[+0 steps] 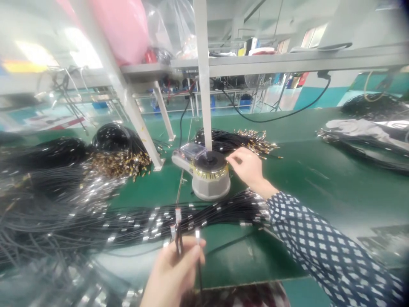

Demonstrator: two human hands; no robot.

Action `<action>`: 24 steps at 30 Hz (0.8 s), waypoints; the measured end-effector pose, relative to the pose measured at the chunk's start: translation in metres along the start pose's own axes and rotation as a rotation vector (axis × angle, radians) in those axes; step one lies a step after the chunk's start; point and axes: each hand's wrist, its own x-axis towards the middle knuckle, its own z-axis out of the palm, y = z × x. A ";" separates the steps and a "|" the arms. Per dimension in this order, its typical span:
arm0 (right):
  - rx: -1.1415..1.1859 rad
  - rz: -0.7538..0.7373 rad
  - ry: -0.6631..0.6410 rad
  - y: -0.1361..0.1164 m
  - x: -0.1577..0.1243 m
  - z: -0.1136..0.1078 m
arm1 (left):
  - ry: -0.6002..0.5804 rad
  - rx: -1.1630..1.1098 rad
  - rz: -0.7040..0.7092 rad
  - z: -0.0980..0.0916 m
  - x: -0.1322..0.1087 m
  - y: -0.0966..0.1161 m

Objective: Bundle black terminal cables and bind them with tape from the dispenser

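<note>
My left hand [179,268] is closed around a few thin black cables [179,241] with silver-white ends that point upward, low in the middle of the head view. Farther off, my right hand [249,167] has its thumb and fingers pinched together at the right rim of a round tape dispenser [211,187]. Whatever lies in that pinch is too small to make out. The dispenser has a grey base, a black round top and yellowish strips around its edge. Between the hands, a long bundle of black cables [220,209] with silver bands lies across the green table.
A cable pile [118,149] with gold-coloured tips lies left; another cable bundle [223,138] sits behind the dispenser. White shelf posts [203,76] rise from the green tabletop [297,170]. A black power cord [271,120] hangs under the shelf. More cables [358,151] lie right.
</note>
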 end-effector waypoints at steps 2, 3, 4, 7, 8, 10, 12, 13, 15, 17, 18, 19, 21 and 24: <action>0.009 -0.050 0.070 -0.004 -0.005 -0.001 | 0.010 -0.015 0.002 0.000 -0.001 0.000; 0.015 -0.051 0.085 -0.005 -0.006 -0.001 | 0.013 -0.020 0.003 0.000 -0.001 0.001; 0.021 -0.039 0.085 -0.005 -0.006 -0.001 | 0.015 -0.022 0.004 0.000 -0.002 0.001; 0.041 0.033 0.031 0.001 -0.003 0.000 | 0.017 -0.026 0.001 -0.001 -0.001 0.001; 0.047 0.053 0.013 0.003 -0.002 0.002 | 0.018 -0.030 0.001 -0.001 -0.001 0.001; 0.054 0.071 -0.005 0.008 -0.001 0.005 | 0.023 -0.039 0.004 -0.001 0.001 -0.001; 0.051 0.057 0.004 0.009 -0.001 0.007 | 0.032 -0.046 0.013 0.000 0.002 -0.001; 0.046 0.039 0.017 0.008 -0.002 0.008 | 0.040 -0.049 0.019 0.000 0.002 -0.001; 0.027 -0.020 0.054 0.003 -0.006 0.008 | 0.061 -0.061 0.027 0.001 0.001 -0.001; 0.003 -0.092 0.097 -0.005 -0.015 0.008 | 0.075 -0.084 0.035 0.001 0.001 0.001; -0.007 -0.127 0.115 -0.009 -0.023 0.008 | 0.075 -0.096 0.037 0.000 0.000 0.002; -0.008 -0.149 0.118 -0.013 -0.032 0.009 | 0.065 -0.105 0.034 -0.001 0.000 0.002; 0.029 -0.159 0.055 -0.019 -0.056 0.012 | 0.040 -0.104 0.029 -0.003 0.000 0.001; 0.288 0.096 -0.343 -0.025 -0.100 0.018 | 0.032 -0.080 0.043 -0.006 0.001 -0.002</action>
